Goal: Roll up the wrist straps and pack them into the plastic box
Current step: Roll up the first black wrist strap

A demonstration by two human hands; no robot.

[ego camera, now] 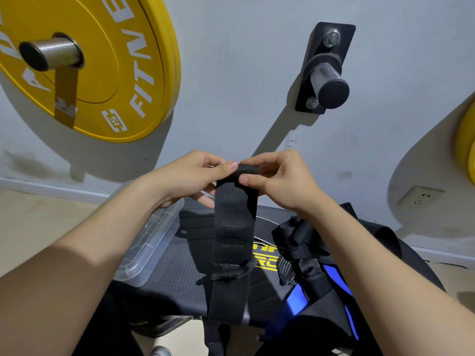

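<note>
While my left hand (190, 176) and right hand (280, 181) pinch its rolled top, the strap (235, 227) hangs flat, black, woven; the clear ribbed box (154, 235) sits at its nine o'clock.

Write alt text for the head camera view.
The left hand and right hand pinch the rolled top end of a black strap hanging over a bench. A clear box sits left of it, a yellow plate hangs on the wall.

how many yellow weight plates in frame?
2. One yellow plate hangs on the upper-left wall peg; a second yellow plate is cut off at the right edge. Others may be out of frame.
</note>
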